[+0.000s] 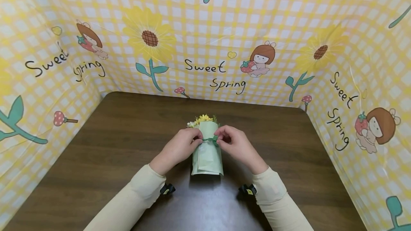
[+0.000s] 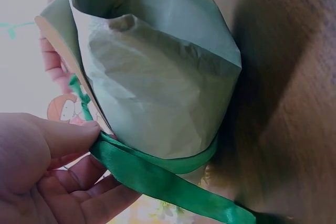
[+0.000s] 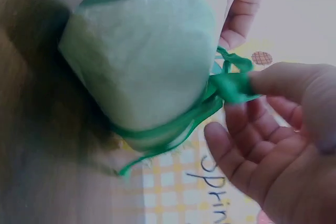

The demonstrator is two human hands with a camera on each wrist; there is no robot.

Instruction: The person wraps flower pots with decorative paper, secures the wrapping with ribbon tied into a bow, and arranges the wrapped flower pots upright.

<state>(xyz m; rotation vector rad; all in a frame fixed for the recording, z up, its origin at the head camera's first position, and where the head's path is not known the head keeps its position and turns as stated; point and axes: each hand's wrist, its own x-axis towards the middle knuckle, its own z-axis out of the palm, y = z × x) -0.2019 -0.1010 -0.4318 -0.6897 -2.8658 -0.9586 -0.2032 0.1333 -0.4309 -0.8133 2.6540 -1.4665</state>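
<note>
A bouquet wrapped in pale green paper (image 1: 209, 159) lies on the table, its yellow and white flowers (image 1: 204, 118) at the far end. Green ribbon (image 2: 152, 174) circles the wrap near its middle, with loose tails hanging beside it. At the wrap's left side, my left hand (image 1: 181, 146) pinches the ribbon between thumb and fingers. Opposite it, my right hand (image 1: 239, 146) pinches a looped part of the ribbon (image 3: 233, 86) close to the wrap. The paper's open bottom end faces me in both wrist views.
The brown wooden table (image 1: 135, 127) extends on all sides of the bouquet. A yellow checked cloth (image 1: 205, 27) with printed flowers and lettering stands behind it and along both sides. Dark straps with small devices (image 1: 247, 189) sit at both wrists.
</note>
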